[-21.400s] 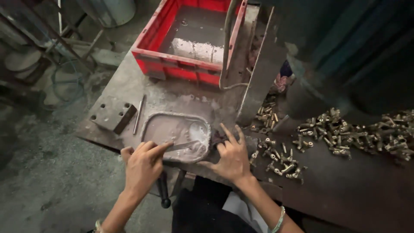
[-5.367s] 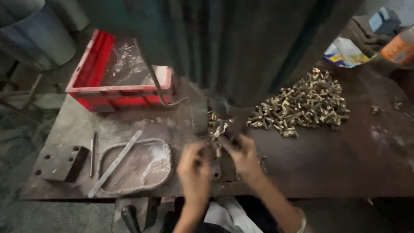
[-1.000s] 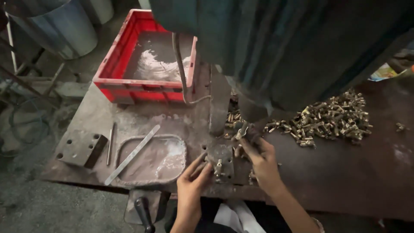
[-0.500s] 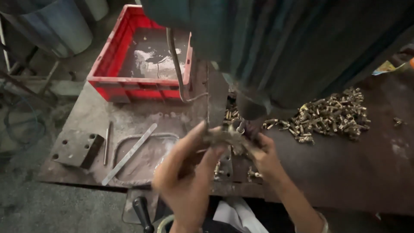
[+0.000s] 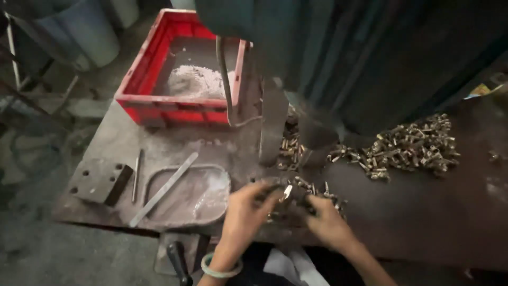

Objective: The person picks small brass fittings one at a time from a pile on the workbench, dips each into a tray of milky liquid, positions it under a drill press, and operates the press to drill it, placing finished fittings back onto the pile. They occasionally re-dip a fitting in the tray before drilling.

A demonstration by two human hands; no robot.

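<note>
Head view: a small brass-coloured part point(image 5: 286, 193) is seen at the near edge of the table point(image 5: 413, 212), between the two hands. It is pinched at the fingers point(image 5: 275, 195) of the left hand point(image 5: 247, 209), which are curled closed upon it. Its long axis is tilted, the upper end pointing away from the person and slightly right; motion blur prevents a finer reading. The right hand point(image 5: 327, 225) is held just beside it, fingers bent over a small cluster of like parts point(image 5: 317, 193) on the table; whether anything is gripped there cannot be told.

A larger heap of brass parts point(image 5: 410, 148) is noted well to the right. To the left, a shallow metal tray point(image 5: 206, 196) is recorded, with a flat metal bar point(image 5: 164, 188) laid diagonally across it, and a drilled steel block point(image 5: 100, 180) beyond. A red plastic crate point(image 5: 153, 106) stands at the far left of the table.
</note>
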